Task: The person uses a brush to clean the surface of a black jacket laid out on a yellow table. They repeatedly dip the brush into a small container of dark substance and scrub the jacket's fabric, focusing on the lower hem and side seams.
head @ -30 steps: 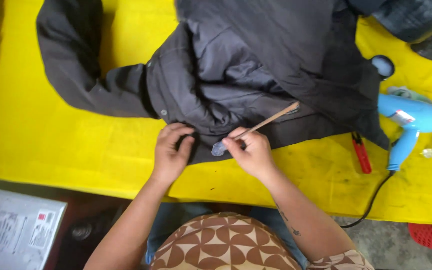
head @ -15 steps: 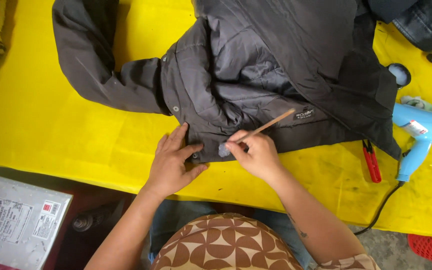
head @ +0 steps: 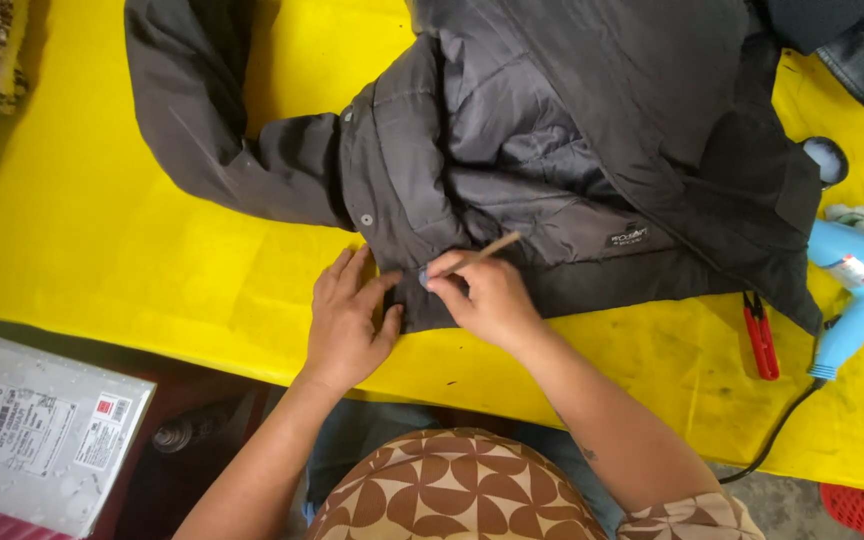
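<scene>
Pinching a thin wooden stick [head: 482,251] between fingers and thumb, the right hand [head: 487,300] is closed around its lower end, with the tip pressed to the jacket [head: 552,150] hem just left of the knuckles and the free end slanting up and away to the right. Just left of that grip, the left hand [head: 347,320] lies flat and open on the same hem, fingers spread and pointing toward the stick's tip, holding nothing but pressing the cloth down; thumb and tip are nearly touching. The dark grey quilted jacket lies spread on the yellow table [head: 102,250], its bulk reaching away above both hands, one sleeve [head: 202,130] trailing off to the far left. A snap [head: 366,219] shows on the front edge just above the left hand. To the right of the grip, well apart, red clippers [head: 760,335] lie on the yellow surface, and farther right a blue hair dryer [head: 857,290] with a black cord. Far left and nearer than the hands, off the table, sits a grey parcel [head: 42,440].
</scene>
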